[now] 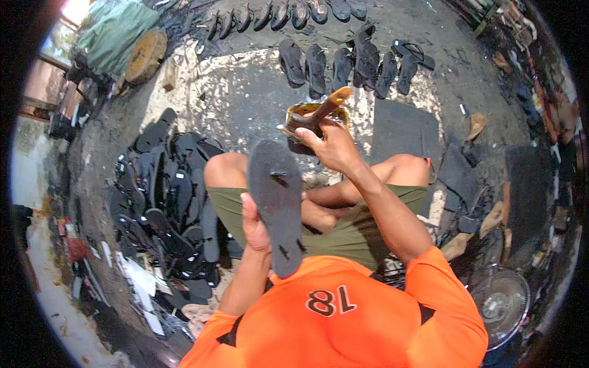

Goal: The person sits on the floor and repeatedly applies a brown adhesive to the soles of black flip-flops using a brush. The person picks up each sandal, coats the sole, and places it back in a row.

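My left hand (253, 224) grips a dark rubber sandal sole (277, 202) by its edge, its underside turned up toward me above my lap. My right hand (330, 144) is closed on a brush with a brown wooden handle (325, 109), its end down in a tin of brown glue (307, 113) on the floor in front of my knees. I sit with bare knees apart, in green shorts and an orange shirt.
A heap of black sandals (169, 202) lies at my left. Rows of finished sandals (359, 61) are laid out on the floor ahead. Dark rubber sheets (457, 172) and scraps lie at my right, and a fan (503, 300) stands at lower right.
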